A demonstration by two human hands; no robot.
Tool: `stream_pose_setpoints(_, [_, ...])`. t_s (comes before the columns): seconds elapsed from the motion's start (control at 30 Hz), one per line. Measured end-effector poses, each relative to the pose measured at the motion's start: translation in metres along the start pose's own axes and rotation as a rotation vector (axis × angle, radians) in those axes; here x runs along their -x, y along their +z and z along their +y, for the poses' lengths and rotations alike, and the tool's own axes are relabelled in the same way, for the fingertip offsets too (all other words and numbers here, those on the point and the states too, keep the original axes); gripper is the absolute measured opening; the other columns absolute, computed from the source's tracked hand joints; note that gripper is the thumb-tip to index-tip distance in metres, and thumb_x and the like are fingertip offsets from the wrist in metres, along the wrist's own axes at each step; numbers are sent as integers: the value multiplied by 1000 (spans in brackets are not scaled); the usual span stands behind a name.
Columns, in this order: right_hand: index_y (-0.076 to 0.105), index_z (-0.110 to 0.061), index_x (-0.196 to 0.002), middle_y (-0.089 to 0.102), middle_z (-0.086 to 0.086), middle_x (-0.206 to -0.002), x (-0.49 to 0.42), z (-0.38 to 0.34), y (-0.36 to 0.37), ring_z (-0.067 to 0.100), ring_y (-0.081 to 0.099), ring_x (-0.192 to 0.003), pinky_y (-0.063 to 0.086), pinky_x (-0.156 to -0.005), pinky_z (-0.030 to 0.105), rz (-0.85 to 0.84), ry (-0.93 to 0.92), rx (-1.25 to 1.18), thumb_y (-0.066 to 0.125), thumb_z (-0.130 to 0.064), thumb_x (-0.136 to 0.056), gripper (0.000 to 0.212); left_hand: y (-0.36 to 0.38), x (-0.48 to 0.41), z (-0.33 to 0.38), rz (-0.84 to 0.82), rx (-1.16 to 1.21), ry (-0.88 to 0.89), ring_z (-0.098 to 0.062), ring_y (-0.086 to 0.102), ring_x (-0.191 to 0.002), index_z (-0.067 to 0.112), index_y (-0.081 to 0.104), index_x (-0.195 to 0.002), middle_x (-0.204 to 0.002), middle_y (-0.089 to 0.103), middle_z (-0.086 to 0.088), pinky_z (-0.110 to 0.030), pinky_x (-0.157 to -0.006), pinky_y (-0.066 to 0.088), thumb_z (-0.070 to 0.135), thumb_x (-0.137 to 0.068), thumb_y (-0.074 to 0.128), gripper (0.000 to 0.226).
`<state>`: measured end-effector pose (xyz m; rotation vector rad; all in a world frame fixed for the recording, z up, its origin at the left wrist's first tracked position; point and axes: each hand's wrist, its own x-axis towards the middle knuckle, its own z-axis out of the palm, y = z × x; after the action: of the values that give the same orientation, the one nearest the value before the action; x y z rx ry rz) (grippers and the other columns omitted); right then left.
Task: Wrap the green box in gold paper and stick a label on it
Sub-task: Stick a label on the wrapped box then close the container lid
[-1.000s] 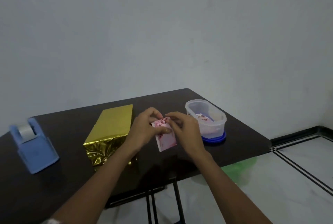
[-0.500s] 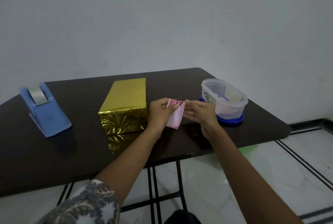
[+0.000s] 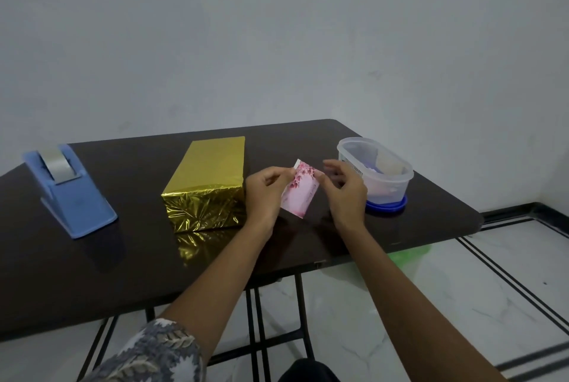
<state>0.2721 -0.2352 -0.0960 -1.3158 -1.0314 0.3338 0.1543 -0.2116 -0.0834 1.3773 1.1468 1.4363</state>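
From my seat, the risks start with the dark glossy table [image 3: 92,274]. It looks slick, so I judge the gold-foil-wrapped oblong box [image 3: 212,172] could skate away if the label is pressed on from the side rather than from above. The foil is a hazard too: a sticker set down crooked and pulled back up would likely tear or crease it. The smallest worry is the pink flower-printed paper label [image 3: 300,194]. Held in the air, it could curl onto itself or onto a finger once its sticky side is bare. I cannot tell whether the backing is off, though a white sliver shows at its upper corner.

The left hand [image 3: 264,194] pinches the label's upper left edge between thumb and fingers. The right hand [image 3: 346,194] has its thumb at the upper right corner, its other fingers loosely bent. Whether it nips the paper or only touches it, I cannot tell.

The box lies flat on the table just beside the left hand, with no green showing. Its top is smooth, its near end crinkled and mirrored in the tabletop. The label hangs tilted, near the box but apart from it.
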Motion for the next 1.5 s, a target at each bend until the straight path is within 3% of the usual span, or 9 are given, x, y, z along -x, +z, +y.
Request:
stream_pose_setpoints(0.13, [70, -6, -102, 71, 7, -97, 7, -1, 4, 16, 66, -90, 54, -79, 18, -78, -122, -38, 64, -12, -87, 18, 3, 3, 2, 9, -80, 193, -1, 63, -74, 17, 71, -90, -78, 67, 11, -11, -62, 51, 15, -85, 68, 7])
stream_pose_setpoints(0.27, [70, -2, -106, 72, 13, -99, 2, -2, 1, 23, 69, -90, 58, -79, 34, -147, -3, -191, 64, -10, -87, 21, 5, 4, 5, -137, 23, 69, -12, 70, -77, 18, 72, -87, -82, 72, 3, -23, -68, 57, 16, -86, 66, 6])
stream_pose_setpoints(0.4, [68, -1, -107, 71, 7, -99, 2, -7, -3, 7, 69, -84, 55, -74, 19, -217, 23, -273, 64, -7, -85, 23, 4, 4, 8, -179, 136, -74, -16, 71, -73, 9, 72, -89, -80, 72, -4, -24, -64, 58, 14, -88, 64, 10])
stream_pose_setpoints(0.67, [69, -9, -92, 67, -7, -78, 2, -12, -4, -7, 64, -65, 50, -60, 8, -173, 114, -311, 65, -11, -85, 8, 9, 10, 12, -225, 69, -33, -14, 68, -70, 10, 70, -79, -78, 69, -5, -26, -68, 59, 12, -90, 61, 14])
stream_pose_setpoints(0.93, [61, -16, -87, 64, -9, -84, -1, -16, -4, 8, 65, -80, 55, -60, 15, -12, 289, -419, 59, -15, -91, 4, 6, 10, 18, -117, 304, -202, -18, 67, -85, 9, 65, -89, -93, 69, -8, -28, -70, 55, 14, -95, 53, 15])
stream_pose_setpoints(1.1, [59, -14, -90, 59, -6, -84, -11, -29, -9, 8, 57, -80, 48, -57, 12, 160, 337, -440, 54, -18, -94, 8, -6, -6, 71, 181, 271, 81, -22, 65, -89, 14, 63, -86, -95, 67, -10, -35, -73, 55, 16, -93, 52, 13])
stream_pose_setpoints(1.2, [60, -10, -103, 59, 2, -97, -20, -38, -10, 13, 55, -90, 47, -61, 14, 245, 361, -436, 54, -15, -94, 12, -21, -31, 89, 269, -75, 220, -18, 59, -80, 6, 66, -85, -85, 63, -5, -28, -62, 47, 13, -91, 52, 16])
stream_pose_setpoints(1.33, [56, -16, -120, 57, 6, -111, -33, -54, -7, 19, 58, -99, 53, -76, 28, 322, 412, -445, 54, -14, -94, 27, -14, -50, 58, -135, -832, 52, -32, 63, -93, -5, 65, -96, -100, 67, -20, -37, -73, 49, 12, -90, 54, 22])
stream_pose_setpoints(1.5, [58, -9, -117, 55, 8, -109, -34, -61, -5, 24, 59, -95, 59, -63, 31, 298, 520, -532, 51, -7, -94, 24, 1, -29, 30, -280, -1068, 56, -25, 61, -106, 6, 60, -120, -119, 63, -11, -31, -86, 48, 11, -94, 53, 28])
